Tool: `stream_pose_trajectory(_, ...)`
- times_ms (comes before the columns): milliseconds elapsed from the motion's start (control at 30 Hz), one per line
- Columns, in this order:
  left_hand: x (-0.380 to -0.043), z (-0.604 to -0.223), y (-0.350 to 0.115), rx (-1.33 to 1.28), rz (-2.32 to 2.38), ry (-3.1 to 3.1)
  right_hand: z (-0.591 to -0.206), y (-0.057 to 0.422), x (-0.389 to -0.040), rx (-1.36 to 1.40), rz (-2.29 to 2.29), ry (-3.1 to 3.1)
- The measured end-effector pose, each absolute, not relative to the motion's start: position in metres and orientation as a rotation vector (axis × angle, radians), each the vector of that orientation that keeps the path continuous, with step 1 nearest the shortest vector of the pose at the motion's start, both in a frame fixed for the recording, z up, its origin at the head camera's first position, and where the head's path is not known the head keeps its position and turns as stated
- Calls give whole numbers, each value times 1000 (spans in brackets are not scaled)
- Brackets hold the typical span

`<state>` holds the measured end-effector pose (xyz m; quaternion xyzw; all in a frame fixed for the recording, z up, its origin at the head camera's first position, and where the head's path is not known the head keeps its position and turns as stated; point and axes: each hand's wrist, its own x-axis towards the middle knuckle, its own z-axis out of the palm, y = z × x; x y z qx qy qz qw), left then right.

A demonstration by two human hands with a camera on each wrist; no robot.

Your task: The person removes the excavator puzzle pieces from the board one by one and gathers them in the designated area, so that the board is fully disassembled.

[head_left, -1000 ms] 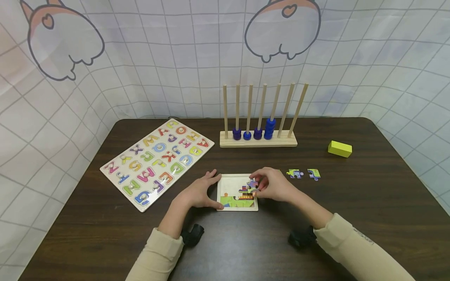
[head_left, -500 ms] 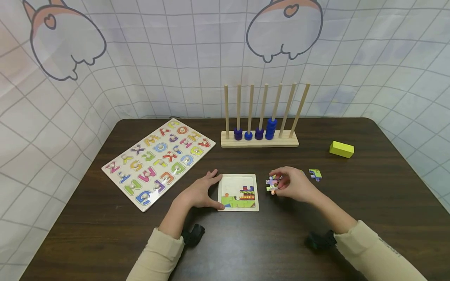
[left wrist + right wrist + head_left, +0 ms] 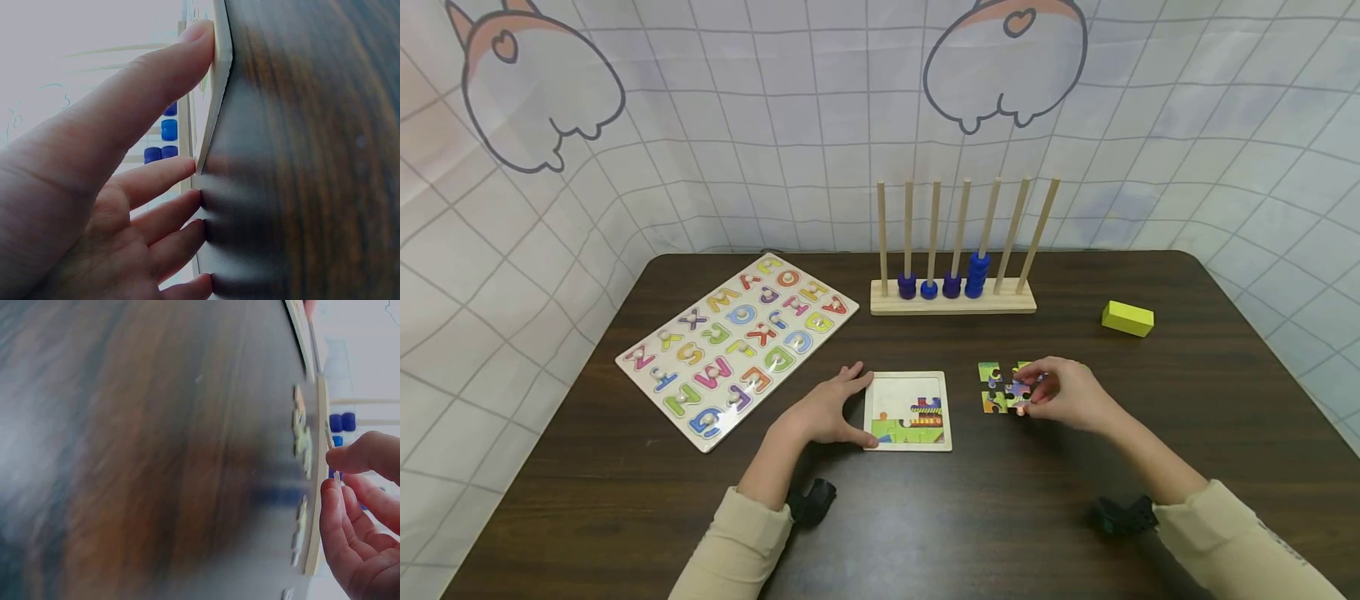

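My left hand (image 3: 823, 412) rests at the left side of a small wooden puzzle tray (image 3: 948, 417). In the left wrist view its thumb touches the rim, and the fingers (image 3: 169, 209) are stretched out with their tips at the tabletop. Joined jigsaw pieces (image 3: 917, 429), mostly green, cover the tray's lower part. To the right, my right hand (image 3: 1067, 398) pinches a purple jigsaw piece (image 3: 1017, 393) between thumb and fingers; the right wrist view shows it edge-on, raised off the table. Loose pieces (image 3: 989, 372) lie around it, some partly hidden by the hand.
A white alphabet peg board (image 3: 737, 346) lies slantwise at the left. Behind the tray stands a wooden rack (image 3: 951, 307) with upright pegs and blue beads (image 3: 977, 275). A yellow block (image 3: 1127, 318) sits at the right. A grid-patterned curtain (image 3: 850, 150) hangs behind the table.
My right hand has carried the purple piece from the tray out to the right, over the loose pieces. The tray's upper right now shows bare wood. My left hand has stayed put.
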<state>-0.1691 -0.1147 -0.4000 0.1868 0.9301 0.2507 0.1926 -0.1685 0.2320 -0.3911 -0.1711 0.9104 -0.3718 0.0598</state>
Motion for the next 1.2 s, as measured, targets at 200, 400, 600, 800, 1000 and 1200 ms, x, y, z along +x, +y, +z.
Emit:
stream_pose_trajectory(200,-168,-399,-115,524,706,2614,-393,241,-167,-502,-1089,2785)
stream_pose_trajectory(400,-168,-399,-115,521,709,2611,-398,250,-169,-468,-1051,2784)
stream_pose_trajectory(600,-169,-400,-114,522,709,2612,-402,257,-172,-473,-1019,2775)
stream_pose_trajectory(800,-169,-401,-114,522,710,2611,-401,259,-172,-461,-999,2764)
stream_pose_trajectory(1000,-168,-399,-114,525,714,2610,-401,259,-172,-450,-998,2759)
stream_pose_trajectory(1200,-168,-400,-114,530,711,2613,-401,259,-173,-446,-996,2757)
